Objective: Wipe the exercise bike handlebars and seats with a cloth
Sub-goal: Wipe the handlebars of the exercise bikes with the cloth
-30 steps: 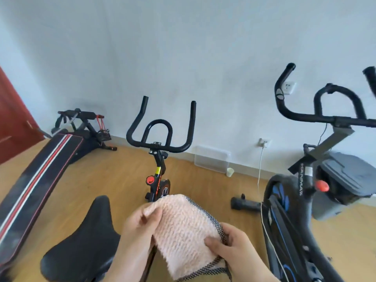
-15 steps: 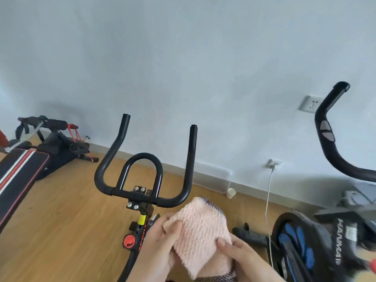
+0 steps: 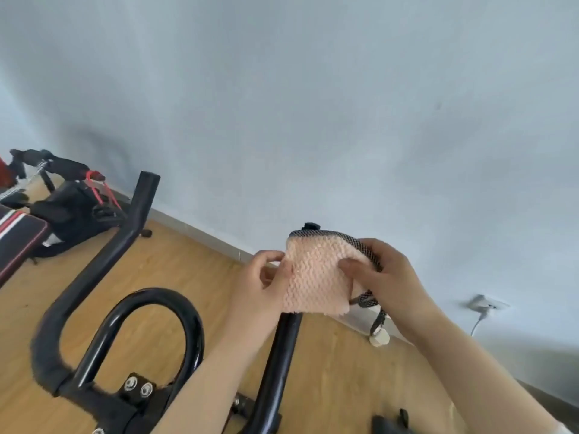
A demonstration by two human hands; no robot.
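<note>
A pink textured cloth [image 3: 316,277] with a dark mesh edge is draped over the upper end of the right horn of the black handlebars [image 3: 283,355]. My left hand [image 3: 260,286] pinches the cloth's left edge. My right hand [image 3: 382,277] grips its right side, thumb on the front. The tip of the horn just shows above the cloth. The left horn [image 3: 131,227] and the centre loop [image 3: 163,296] of the handlebars are bare. No seat is in view.
A black sit-up bench with red and white stripes [image 3: 15,236] and its foot rollers lie at the far left. A wall socket with a white cable [image 3: 484,306] is at the right. A small white cup [image 3: 379,338] stands by the skirting board.
Both hands lifted the cloth up and forward from in front of the bike onto the top of the right horn. The view moved closer to the handlebars and tilted.
</note>
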